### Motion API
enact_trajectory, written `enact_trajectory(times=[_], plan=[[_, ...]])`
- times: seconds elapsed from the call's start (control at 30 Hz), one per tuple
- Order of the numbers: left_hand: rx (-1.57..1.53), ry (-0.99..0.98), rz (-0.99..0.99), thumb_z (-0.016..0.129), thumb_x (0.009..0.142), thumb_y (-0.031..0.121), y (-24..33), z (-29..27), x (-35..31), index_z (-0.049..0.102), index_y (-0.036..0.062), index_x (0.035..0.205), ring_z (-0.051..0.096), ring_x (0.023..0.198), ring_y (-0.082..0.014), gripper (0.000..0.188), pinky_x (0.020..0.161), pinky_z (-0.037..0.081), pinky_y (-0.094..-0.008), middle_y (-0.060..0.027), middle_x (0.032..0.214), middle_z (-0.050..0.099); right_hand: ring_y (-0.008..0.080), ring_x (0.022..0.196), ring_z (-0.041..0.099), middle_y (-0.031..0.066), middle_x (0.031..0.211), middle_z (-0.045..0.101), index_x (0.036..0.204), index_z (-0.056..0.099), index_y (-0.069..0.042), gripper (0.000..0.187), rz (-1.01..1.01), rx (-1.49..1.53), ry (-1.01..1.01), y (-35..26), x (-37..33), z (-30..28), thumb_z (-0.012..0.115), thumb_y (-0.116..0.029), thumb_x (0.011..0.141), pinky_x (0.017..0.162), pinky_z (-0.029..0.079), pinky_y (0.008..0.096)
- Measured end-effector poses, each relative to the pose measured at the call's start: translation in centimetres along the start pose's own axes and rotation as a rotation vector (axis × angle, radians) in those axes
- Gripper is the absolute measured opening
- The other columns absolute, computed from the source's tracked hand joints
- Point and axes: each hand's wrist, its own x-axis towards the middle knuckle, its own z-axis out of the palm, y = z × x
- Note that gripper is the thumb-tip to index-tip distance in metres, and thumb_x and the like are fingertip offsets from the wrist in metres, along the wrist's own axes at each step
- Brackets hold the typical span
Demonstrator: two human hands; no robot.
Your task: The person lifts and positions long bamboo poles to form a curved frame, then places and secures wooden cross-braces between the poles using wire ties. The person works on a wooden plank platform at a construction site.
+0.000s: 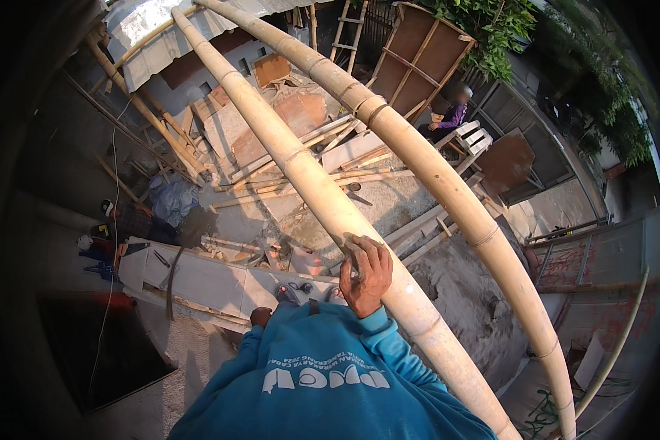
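Two round tan bamboo poles [321, 194] leave view near five o'clock; the half-curled right hand [369, 276] rests on one; the shadowed left hand [260, 317], toward seven: grip unclear.

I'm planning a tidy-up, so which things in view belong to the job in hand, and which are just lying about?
Likely in the job:
bamboo pole at the right hand
second bamboo pole, alongside

Apparently lying about:
crumpled plastic
reddish-brown sheet
dark curved strip
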Motion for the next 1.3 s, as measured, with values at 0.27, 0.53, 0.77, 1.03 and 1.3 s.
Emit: enact_trajectory(times=[0.27,0.53,0.77,1.03,1.3], plan=[[0.056,-0.065,-0.046,0.061,0.088,0.036,1.4,-0.4,-0.3,0.079,0.0173,0.093,0.069,0.098,-0.0308,0.026,0.085,0.057,-0.0451,-0.0093,0.102,0.074,0.0335,0.1,0.064,0.0117,0.102,0.07,0.103,0.068,-0.004,0.017,0.017,0.024,0.04,0.4,0.2,0.5,0.065,-0.006,0.086,0.092,0.048,0.043],[0.082,-0.067,-0.08,0.056,0.09,0.033,1.3,0.9,-0.5,0.079,0.0142,0.094,0.071,0.093,-0.0316,0.03,0.083,0.058,-0.0466,-0.0108,0.101,0.074,0.0335,0.103,0.063,0.0111,0.101,0.07,0.101,0.069,-0.004,0.015,-0.011,-0.005,0.018,0.0,0.0,0.4,0.064,-0.007,0.088,0.092,0.048,0.0432],[0.107,-0.063,-0.037,0.056,0.088,0.031,3.0,-0.4,-0.1,0.079,0.0118,0.092,0.072,0.09,-0.031,0.031,0.079,0.058,-0.047,-0.0115,0.099,0.075,0.034,0.105,0.063,0.0101,0.102,0.07,0.102,0.069,-0.005,0.016,-0.041,-0.028,0.008,0.6,-0.1,0.5,0.064,-0.005,0.087,0.095,0.047,0.0445],[-0.384,-0.089,-0.476,0.058,0.085,0.037,2.6,0.7,0.6,0.076,0.0043,0.097,0.07,0.099,-0.0356,0.04,0.088,0.056,-0.0455,-0.0201,0.112,0.071,0.0358,0.105,0.06,0.0142,0.107,0.069,0.105,0.067,-0.001,0.016,-0.089,-0.048,-0.036,0.1,-0.3,0.7,0.058,-0.007,0.093,0.094,0.045,0.0465],[-0.704,0.026,-0.675,0.06,0.083,0.035,7.2,-4.5,-2.4,0.075,0.0026,0.104,0.07,0.1,-0.0374,0.041,0.088,0.054,-0.0471,-0.0228,0.109,0.071,0.0363,0.098,0.059,0.0169,0.104,0.068,0.104,0.066,0.002,0.018,-0.194,-0.075,-0.034,1.3,-1.2,0.9,0.053,-0.008,0.096,0.091,0.044,0.0484]])
